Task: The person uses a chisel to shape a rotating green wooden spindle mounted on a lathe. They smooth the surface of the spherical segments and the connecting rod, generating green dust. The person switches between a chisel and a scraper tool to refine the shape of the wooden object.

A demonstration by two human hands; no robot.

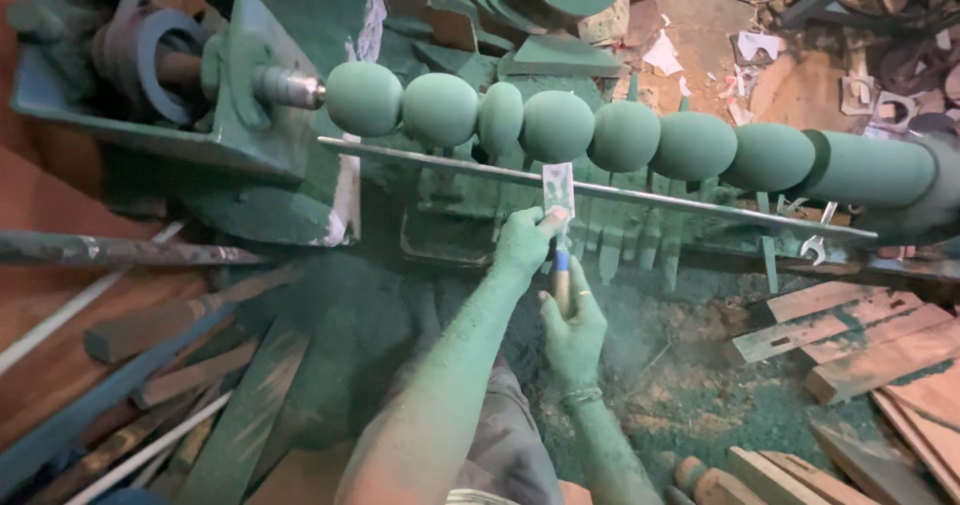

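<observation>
Left hand (522, 245) clamped on chisel (558, 197) blade atop tool rest (700, 203) | right hand (573, 327) wrapped round handle below | beaded green spindle (590, 133) just above blade tip, long axis crosswise, left hand nearer.

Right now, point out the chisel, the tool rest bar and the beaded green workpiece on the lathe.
chisel (558, 193): head view, on the flat blade resting on the bar.
tool rest bar (700, 205): head view, on its bare middle stretch.
beaded green workpiece (625, 136): head view, on a middle bead.
</observation>
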